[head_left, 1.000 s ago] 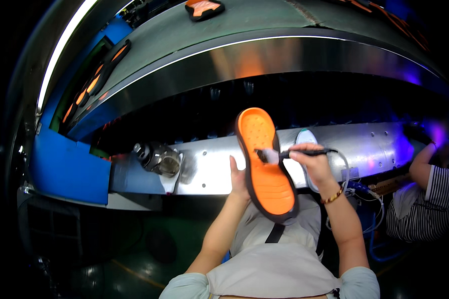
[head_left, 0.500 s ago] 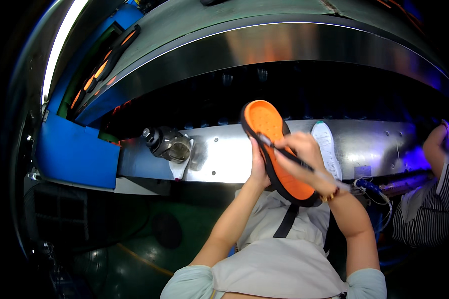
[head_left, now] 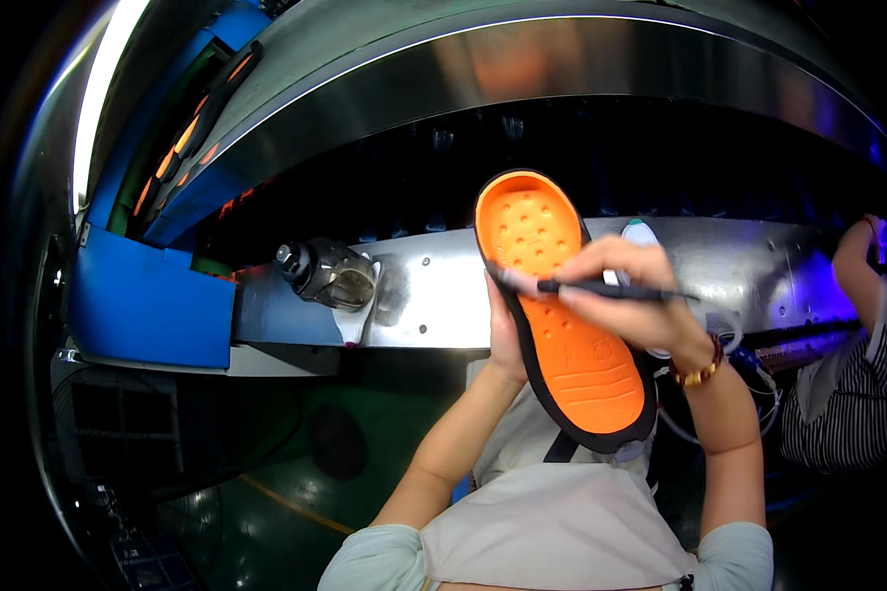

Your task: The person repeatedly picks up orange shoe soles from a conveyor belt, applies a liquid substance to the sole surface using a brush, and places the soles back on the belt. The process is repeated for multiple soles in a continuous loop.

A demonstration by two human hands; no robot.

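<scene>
An orange shoe sole with a black rim (head_left: 586, 372) is tilted above the bench, its dimpled and grooved orange face toward me. My left hand (head_left: 505, 335) grips the sole's left edge, most of its fingers hidden underneath. In my right hand (head_left: 650, 286) is a slim black-handled brush (head_left: 550, 287), held like a pen. Its pale tip, blurred by motion, lies at the sole's left rim near the waist. Behind my right hand, a white shoe sole (head_left: 641, 232) rests on the metal bench, mostly covered.
A dark bottle (head_left: 327, 274) stands on a white cloth (head_left: 357, 320) on the metal bench (head_left: 434, 300). Beyond runs a green conveyor (head_left: 365, 49) with orange-and-black soles (head_left: 179, 143) at its left. A co-worker's arm (head_left: 854, 266) is at the right, near cables (head_left: 759, 369).
The sole has come closer to my view and its lower end has shifted down and right. My right hand has moved right, with the brush tip now across the left rim.
</scene>
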